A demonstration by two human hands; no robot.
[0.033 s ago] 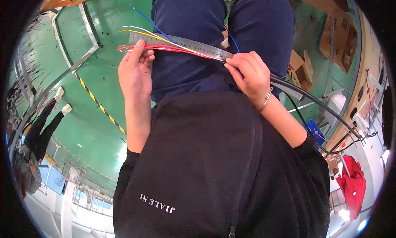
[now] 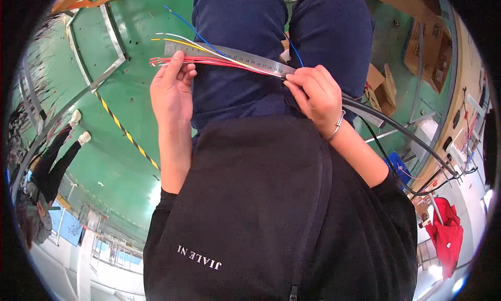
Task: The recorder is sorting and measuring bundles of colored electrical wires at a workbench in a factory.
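Note:
A steel ruler [image 2: 229, 55] lies across my lap, over dark blue trousers. A fan of thin wires runs along it: red wires [image 2: 209, 62], a yellow one, a white one and a blue wire [image 2: 190, 25]. My left hand [image 2: 171, 95] grips the ruler's left end, its thumb pressing the red wires against it. My right hand [image 2: 313, 95], with a bracelet on the wrist, pinches the wires onto the ruler where they leave a thick black cable [image 2: 396, 128]. The cable trails off to the right.
The floor is green with a yellow-black striped line [image 2: 125, 135]. Cardboard boxes [image 2: 386, 87] stand at the right, with a blue box [image 2: 399, 165] and a red cloth item [image 2: 443, 233] beyond. Another person [image 2: 47, 165] stands at the far left.

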